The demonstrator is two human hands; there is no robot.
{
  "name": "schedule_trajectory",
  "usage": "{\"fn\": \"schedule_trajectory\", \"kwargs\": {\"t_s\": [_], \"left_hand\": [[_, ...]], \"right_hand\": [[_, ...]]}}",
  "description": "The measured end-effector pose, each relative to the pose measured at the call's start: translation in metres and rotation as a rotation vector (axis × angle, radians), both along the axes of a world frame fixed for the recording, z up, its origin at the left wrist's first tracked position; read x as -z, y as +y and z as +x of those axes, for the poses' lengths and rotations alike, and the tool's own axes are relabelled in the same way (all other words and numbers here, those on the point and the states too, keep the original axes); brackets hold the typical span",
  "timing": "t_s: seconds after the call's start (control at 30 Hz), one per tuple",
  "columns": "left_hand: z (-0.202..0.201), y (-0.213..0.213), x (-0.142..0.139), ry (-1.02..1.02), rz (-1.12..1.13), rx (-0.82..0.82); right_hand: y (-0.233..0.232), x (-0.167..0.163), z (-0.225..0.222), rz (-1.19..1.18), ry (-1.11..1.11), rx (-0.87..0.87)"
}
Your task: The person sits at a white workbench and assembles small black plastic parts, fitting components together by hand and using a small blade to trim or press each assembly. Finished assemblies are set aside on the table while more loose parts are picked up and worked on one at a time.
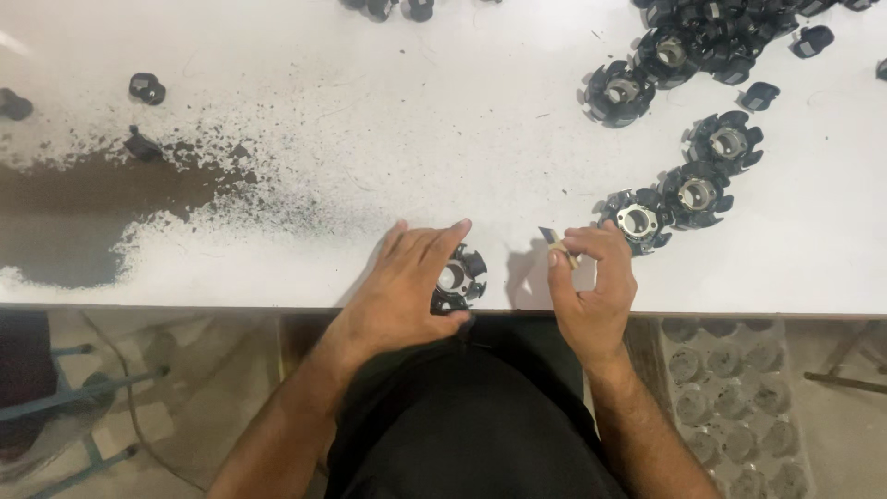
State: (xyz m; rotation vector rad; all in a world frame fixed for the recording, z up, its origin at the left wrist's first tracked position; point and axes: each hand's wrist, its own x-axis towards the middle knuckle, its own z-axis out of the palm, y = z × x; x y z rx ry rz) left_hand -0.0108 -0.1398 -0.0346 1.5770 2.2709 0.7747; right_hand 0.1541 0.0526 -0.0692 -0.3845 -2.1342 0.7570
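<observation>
My left hand (407,282) lies over a black round toothed part with a metal centre (459,277) at the near edge of the white table (462,139), fingers around its left side. My right hand (596,286) is just to the right of it, pinching a small flat strip (552,240) between thumb and fingertips, its end sticking up to the left. The strip is a short way from the toothed part and does not touch it.
More black toothed parts (698,194) stand in a row at the right and in a heap (702,42) at the far right. Small black pieces (146,88) lie at the left near a dark worn patch (83,212). A tray of round parts (730,407) sits below the table edge.
</observation>
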Motion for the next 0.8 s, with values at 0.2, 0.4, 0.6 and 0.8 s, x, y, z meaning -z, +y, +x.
{"fn": "schedule_trajectory", "kwargs": {"t_s": [0.2, 0.4, 0.6, 0.8], "left_hand": [[0.027, -0.002, 0.003, 0.097, 0.360, -0.053], [0.032, 0.006, 0.022, 0.049, 0.297, -0.268], [0.032, 0.005, 0.031, -0.005, 0.353, -0.299], [0.035, 0.007, 0.028, 0.038, 0.340, -0.293]], "right_hand": [[-0.028, 0.002, 0.001, -0.036, -0.027, -0.102], [-0.048, 0.002, -0.007, 0.060, -0.090, -0.158], [-0.054, 0.004, -0.008, 0.196, -0.139, -0.122], [-0.056, 0.003, -0.008, 0.207, -0.137, -0.115]]}}
